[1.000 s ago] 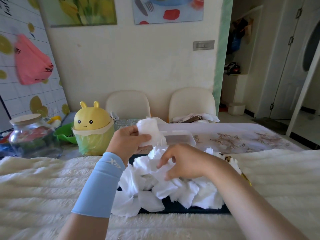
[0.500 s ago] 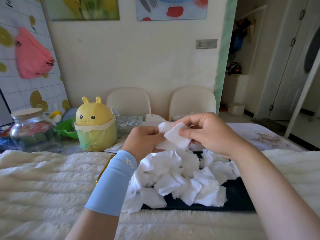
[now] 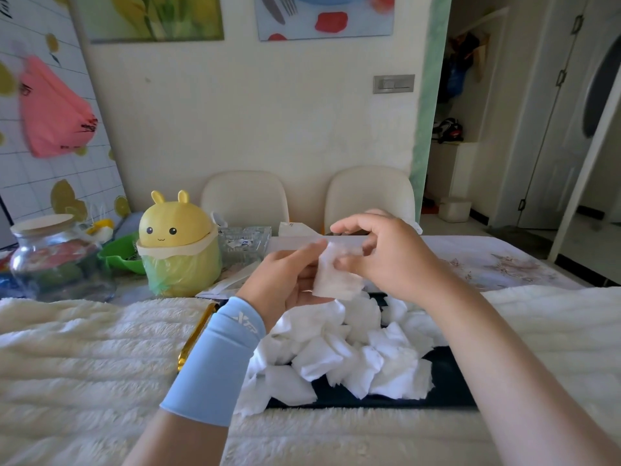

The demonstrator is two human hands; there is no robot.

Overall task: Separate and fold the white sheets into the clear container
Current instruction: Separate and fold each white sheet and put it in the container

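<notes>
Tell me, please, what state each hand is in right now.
Left hand: holds a white sheet, thumb on its upper edge.
Right hand: pinches the same white sheet from the other side.

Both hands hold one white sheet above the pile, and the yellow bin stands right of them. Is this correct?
No. The head view shows the bin left of them. The left hand and right hand do hold one sheet above the pile.

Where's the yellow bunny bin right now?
In the head view the yellow bunny bin stands at left, between the glass jar and the left hand, just beyond the fluffy blanket.
</notes>
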